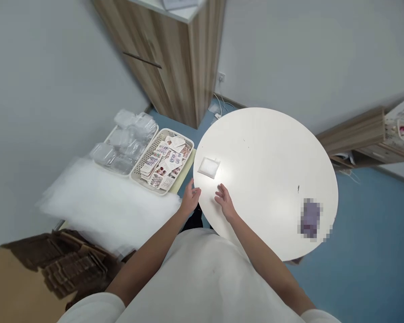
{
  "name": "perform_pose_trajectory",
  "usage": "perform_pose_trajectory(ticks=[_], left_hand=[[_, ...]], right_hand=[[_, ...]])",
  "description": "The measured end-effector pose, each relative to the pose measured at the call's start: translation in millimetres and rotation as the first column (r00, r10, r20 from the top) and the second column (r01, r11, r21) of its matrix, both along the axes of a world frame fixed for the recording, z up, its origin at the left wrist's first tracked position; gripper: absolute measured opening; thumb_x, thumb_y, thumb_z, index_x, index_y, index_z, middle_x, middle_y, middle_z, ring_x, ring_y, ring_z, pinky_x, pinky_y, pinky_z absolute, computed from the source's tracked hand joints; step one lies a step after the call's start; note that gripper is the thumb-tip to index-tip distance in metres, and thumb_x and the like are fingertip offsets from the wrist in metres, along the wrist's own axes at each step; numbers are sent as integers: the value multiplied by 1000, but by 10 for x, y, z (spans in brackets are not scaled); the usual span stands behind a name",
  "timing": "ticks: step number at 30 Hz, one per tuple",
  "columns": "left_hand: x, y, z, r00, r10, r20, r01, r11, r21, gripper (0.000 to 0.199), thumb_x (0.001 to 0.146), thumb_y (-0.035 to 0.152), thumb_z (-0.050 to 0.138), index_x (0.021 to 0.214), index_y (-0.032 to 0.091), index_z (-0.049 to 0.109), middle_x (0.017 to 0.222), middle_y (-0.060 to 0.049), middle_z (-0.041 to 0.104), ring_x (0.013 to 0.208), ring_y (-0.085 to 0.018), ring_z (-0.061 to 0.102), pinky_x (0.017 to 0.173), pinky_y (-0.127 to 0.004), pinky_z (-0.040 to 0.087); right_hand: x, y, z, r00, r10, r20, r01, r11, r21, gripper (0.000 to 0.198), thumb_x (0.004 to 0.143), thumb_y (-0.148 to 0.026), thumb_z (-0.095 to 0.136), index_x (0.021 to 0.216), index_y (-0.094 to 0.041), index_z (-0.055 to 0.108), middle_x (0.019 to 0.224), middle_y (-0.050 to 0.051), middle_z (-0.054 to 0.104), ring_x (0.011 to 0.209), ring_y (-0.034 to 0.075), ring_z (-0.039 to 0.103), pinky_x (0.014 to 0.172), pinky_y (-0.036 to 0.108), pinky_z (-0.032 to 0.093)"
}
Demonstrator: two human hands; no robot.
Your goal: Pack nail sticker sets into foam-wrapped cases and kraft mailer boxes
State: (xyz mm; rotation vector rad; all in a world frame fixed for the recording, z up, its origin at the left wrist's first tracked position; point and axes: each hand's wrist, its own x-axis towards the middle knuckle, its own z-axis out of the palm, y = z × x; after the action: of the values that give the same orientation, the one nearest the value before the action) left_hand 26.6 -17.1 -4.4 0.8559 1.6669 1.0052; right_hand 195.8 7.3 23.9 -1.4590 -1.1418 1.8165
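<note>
Tabletop (262, 179): round, white, with 2 baskets (145, 154) to its left.
White packet (209, 167): flat near the tabletop's left edge, just beyond both hands.
Packet risk: a careless nudge could probably slide it off that edge.
Left hand (190, 198): beside the edge, thumb inward, grip spread, holding nothing.
Right hand (225, 202): over the tabletop, fingers half-curled, grip spread, also holding nothing.

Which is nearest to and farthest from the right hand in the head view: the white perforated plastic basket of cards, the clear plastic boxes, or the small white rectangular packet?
From the right hand:
1. Small white rectangular packet, ahead on the round white table.
2. White perforated plastic basket of cards, to the left.
3. Clear plastic boxes, farther left.
</note>
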Motion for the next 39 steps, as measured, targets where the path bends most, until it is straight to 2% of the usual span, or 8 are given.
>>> perform_pose_trajectory(ticks=[5, 10, 18, 23, 26, 29, 35, 39], left_hand=[[60, -540, 124, 996, 61, -72, -64, 997, -45, 49, 77, 35, 49, 123, 20, 38, 113, -10, 53, 83, -15, 58, 75, -32, 48], [100, -1116, 360, 978, 117, -170, -135, 986, -96, 40, 79, 37, 46, 115, 19, 46, 104, -8, 57, 81, -14, 57, 72, -29, 49], [-70, -1674, 740, 914, 308, -264, -317, 948, 10, 36, 78, 36, 46, 109, 17, 50, 99, -8, 60, 78, -14, 58, 69, -28, 49], [-381, -2023, 1258, 851, 294, -436, -266, 956, 125, 37, 79, 37, 43, 111, 20, 50, 105, -8, 59, 84, -16, 57, 64, -26, 47], [-638, -2392, 1571, 764, 291, -575, -230, 957, 179, 37, 81, 37, 41, 113, 21, 50, 107, -7, 58, 86, -17, 57, 71, -28, 46], [-940, -2860, 1711, 647, 313, -695, -291, 944, 155, 42, 80, 42, 42, 115, 22, 49, 109, -7, 58, 91, -20, 56, 76, -31, 44], [-1489, -3687, 1562, 527, 165, -834, -415, 906, -84, 57, 73, 58, 42, 113, 18, 52, 110, -13, 57, 97, -30, 53, 78, -36, 40], [-1640, -3955, 1454, 563, 168, -809, -386, 919, -77, 62, 69, 63, 45, 111, 18, 53, 109, -14, 57, 97, -30, 54, 77, -35, 40]], right_hand=[[178, -213, -44, 992, 118, -33, -118, 993, 1, 60, 68, -23, 51, 125, -27, 34, 123, 8, 47, 85, 15, 58, 86, 40, 41], [107, -361, -15, 964, 266, 20, -266, 963, 40, 39, 69, -25, 48, 108, -18, 48, 95, 6, 61, 74, 14, 58, 80, 36, 45], [-186, -468, 202, 840, 539, 63, -540, 818, 196, 33, 72, -39, 50, 98, -18, 54, 90, 8, 62, 76, 18, 59, 73, 37, 48], [-652, -649, 332, 772, 623, 127, -628, 718, 299, 37, 72, -44, 49, 97, -17, 55, 88, 8, 62, 74, 17, 58, 69, 34, 47], [-1068, -848, 498, 685, 704, 190, -712, 590, 381, 39, 72, -46, 50, 96, -16, 56, 83, 6, 62, 67, 16, 56, 63, 31, 45], [-1529, -1087, 735, 559, 773, 300, -795, 399, 456, 42, 71, -48, 52, 99, -18, 56, 77, 3, 60, 60, 13, 52, 59, 28, 43], [-2342, -1595, 1140, 481, 606, 633, -804, 17, 594, 45, 71, -49, 53, 107, -22, 54, 84, 3, 59, 67, 15, 53, 64, 28, 40], [-2685, -1872, 1192, 440, 411, 798, -848, -102, 520, 30, 74, -40, 54, 99, -23, 57, 81, 5, 58, 73, 19, 54, 61, 29, 37]])
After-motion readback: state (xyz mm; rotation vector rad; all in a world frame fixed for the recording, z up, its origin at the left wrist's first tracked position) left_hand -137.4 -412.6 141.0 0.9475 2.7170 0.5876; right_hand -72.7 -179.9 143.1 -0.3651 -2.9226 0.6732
